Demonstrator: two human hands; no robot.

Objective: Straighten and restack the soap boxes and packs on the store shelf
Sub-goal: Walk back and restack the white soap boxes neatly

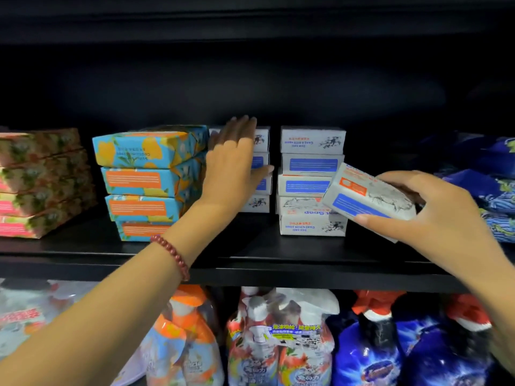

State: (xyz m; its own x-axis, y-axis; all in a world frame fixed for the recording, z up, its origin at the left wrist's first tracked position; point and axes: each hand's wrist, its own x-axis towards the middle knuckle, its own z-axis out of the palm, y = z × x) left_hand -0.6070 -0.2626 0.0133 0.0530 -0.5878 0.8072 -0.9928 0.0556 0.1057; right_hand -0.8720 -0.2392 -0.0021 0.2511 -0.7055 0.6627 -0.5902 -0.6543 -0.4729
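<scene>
Head view: left hand point(234, 162) open, fingers straight, flat against the front of the left white soap-box stack point(262, 140), beside the blue-orange packs point(145, 179). Right hand point(440, 215) grips a loose white soap box point(367, 196), thumb on the near edge, fingers over the far edge. The box is tilted, just in front of the right white stack point(309, 162) on the black shelf point(250, 246).

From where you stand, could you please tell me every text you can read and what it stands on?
"Soap", upside down: white soap box low in the right stack.
"Sea salt ... milk soap", upside down, faint: top white box of that stack.
Blue-and-orange packs: print too blurred.
Spray bottle label: Chinese characters, too small to read.
Print on the held white box in the right hand: blurred.
</scene>
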